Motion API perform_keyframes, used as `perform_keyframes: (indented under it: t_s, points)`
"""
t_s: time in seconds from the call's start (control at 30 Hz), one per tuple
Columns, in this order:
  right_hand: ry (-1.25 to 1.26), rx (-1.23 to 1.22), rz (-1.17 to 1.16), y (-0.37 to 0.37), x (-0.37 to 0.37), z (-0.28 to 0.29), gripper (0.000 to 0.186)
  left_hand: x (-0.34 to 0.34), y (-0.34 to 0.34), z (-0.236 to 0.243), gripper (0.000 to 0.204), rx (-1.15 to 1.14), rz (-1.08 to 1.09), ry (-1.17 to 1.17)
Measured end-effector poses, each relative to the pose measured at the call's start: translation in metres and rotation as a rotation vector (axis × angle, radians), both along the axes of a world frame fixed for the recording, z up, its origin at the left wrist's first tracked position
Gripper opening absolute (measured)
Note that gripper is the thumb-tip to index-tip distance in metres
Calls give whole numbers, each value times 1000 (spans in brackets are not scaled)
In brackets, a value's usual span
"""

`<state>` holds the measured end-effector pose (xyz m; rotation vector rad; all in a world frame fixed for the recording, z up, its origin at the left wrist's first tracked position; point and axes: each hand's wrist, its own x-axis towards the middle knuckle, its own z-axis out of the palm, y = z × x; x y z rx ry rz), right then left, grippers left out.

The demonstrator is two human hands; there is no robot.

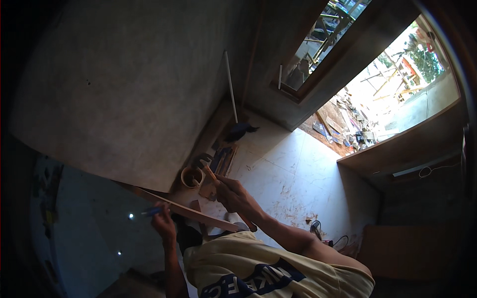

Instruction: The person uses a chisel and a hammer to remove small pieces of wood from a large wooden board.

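Observation:
My left hand [163, 224] is closed around a slim blue-handled tool [150, 212], blurred and pointing left; its kind is unclear. Right beside that hand, a long narrow wooden board [198, 214] runs slantwise in front of my body. My right hand [233, 195] is raised over the board's far side, fingers wrapped round a wooden-handled tool [210, 174]. A light brown end of it sticks out beyond the fingers, and a reddish-brown piece shows below the wrist. Whether those belong to one tool I cannot tell.
A round bucket [191, 177] stands by the wall corner, near several tools and wood pieces [224, 160]. A broom [238, 131] leans there on a white stick. Wood scraps [290, 196] litter the pale tiled floor. An open doorway [377, 99] shows rubble outside.

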<state>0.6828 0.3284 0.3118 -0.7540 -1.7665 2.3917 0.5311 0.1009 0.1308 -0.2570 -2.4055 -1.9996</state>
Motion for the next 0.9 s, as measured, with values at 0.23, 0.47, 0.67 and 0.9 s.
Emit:
perform_keyframes:
  t_s: [0.23,0.47,0.67,0.9]
  points:
    - [-47,-81,-31,0,11,-15,38,-17,9,17,25,-375,-235,150]
    - [-53,-116,-55,4,16,-21,37,-50,-6,62,39,13,-43,-96]
    - [-47,-106,-26,11,17,-40,37,-70,-41,70,41,-47,-112,-12]
    - [-80,-114,-30,13,14,-37,36,-100,-66,68,33,-256,-49,110]
